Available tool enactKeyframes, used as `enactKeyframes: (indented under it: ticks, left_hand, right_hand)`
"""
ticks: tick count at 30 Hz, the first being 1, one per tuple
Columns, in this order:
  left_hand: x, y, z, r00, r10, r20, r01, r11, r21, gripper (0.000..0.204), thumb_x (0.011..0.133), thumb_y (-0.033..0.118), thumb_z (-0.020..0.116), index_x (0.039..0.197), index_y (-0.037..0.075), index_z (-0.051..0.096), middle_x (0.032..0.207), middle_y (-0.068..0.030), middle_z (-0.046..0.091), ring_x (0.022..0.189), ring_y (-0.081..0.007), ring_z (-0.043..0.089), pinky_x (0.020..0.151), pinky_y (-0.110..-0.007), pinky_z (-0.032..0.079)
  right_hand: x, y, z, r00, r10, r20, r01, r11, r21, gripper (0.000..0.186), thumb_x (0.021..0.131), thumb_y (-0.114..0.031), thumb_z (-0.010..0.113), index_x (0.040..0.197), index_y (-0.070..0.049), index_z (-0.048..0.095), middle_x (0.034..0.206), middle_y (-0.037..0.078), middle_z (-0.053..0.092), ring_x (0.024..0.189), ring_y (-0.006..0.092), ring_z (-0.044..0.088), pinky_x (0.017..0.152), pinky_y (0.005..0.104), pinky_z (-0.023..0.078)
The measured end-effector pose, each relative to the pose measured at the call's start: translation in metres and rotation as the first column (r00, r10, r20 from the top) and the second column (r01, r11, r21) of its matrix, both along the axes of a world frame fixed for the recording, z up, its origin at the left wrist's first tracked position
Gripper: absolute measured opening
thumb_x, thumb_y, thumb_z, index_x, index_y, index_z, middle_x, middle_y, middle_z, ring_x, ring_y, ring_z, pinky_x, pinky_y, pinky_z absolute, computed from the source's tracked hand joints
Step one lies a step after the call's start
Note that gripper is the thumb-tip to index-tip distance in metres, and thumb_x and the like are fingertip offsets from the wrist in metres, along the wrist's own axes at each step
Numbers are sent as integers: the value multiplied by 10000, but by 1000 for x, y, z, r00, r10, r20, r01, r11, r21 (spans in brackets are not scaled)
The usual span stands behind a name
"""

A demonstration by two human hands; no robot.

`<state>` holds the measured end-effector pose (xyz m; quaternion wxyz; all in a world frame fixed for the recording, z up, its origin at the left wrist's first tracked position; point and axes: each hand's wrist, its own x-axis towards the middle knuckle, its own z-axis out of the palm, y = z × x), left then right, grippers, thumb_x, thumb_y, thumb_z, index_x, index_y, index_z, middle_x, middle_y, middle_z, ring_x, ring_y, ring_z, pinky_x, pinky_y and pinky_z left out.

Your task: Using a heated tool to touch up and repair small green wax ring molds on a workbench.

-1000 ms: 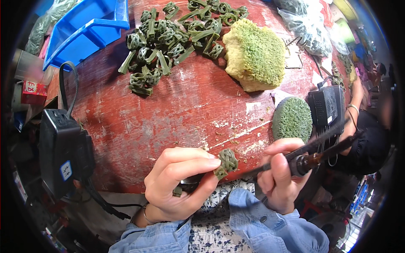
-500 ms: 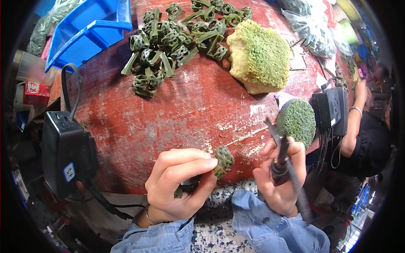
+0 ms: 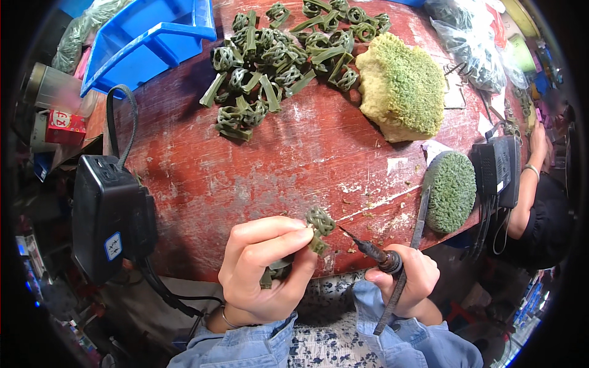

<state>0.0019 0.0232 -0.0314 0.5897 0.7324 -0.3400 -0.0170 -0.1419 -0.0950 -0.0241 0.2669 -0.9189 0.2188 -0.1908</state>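
My left hand [image 3: 264,267] is closed in a pinch on a small green openwork ring [image 3: 319,221] with a short flat stem, held just above the table's front edge. Another dark green piece [image 3: 279,270] shows partly behind its fingers. My right hand [image 3: 417,276] is wrapped around a soldering-iron-like pen [image 3: 381,256]. The pen's thin dark tip points left toward the ring, a short way apart from it. A long flat metal file [image 3: 422,216] also passes through the right hand, sloping up beside an oval green textured block [image 3: 453,193].
A heap of similar green rings [image 3: 270,52] lies at the back of the red table [image 3: 227,184]. Right of it sits a yellow-green sponge [image 3: 402,86]. A blue bin [image 3: 162,29], black corded boxes [image 3: 101,214] [image 3: 497,168] and another person's arm [image 3: 526,193] surround the area.
The pen in my right hand has swung from upright to pointing left at the ring. The file has turned with its upper end rightward. The table scene has shifted right in view.
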Motion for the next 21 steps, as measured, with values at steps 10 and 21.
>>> enactKeyframes:
  ticks: [10, 21]
  left_hand:
    - [1, 0, -2, 1000, 12, -3, -12, 1000, 6, 358, 558, -124, 657, 875, 25, 585, 861, -112, 578, 739, -200, 584, 626, -265, 495]
    - [1, -1, -1, 1000, 13, -4, -13, 1000, 28, 296, 603, -99, 649, 857, 22, 558, 865, -113, 554, 743, -183, 561, 645, -261, 473]
  right_hand:
    - [3, -2, 1, 998, 26, -51, -26, 1000, -12, 439, 614, -376, 742, 751, -2, 560, 538, 43, 509, 436, 173, 520, 398, 262, 410]
    - [7, -2, 3, 999, 17, -51, -17, 1000, 1, 399, 606, -324, 762, 731, -2, 563, 507, 32, 480, 416, 161, 498, 384, 253, 394]
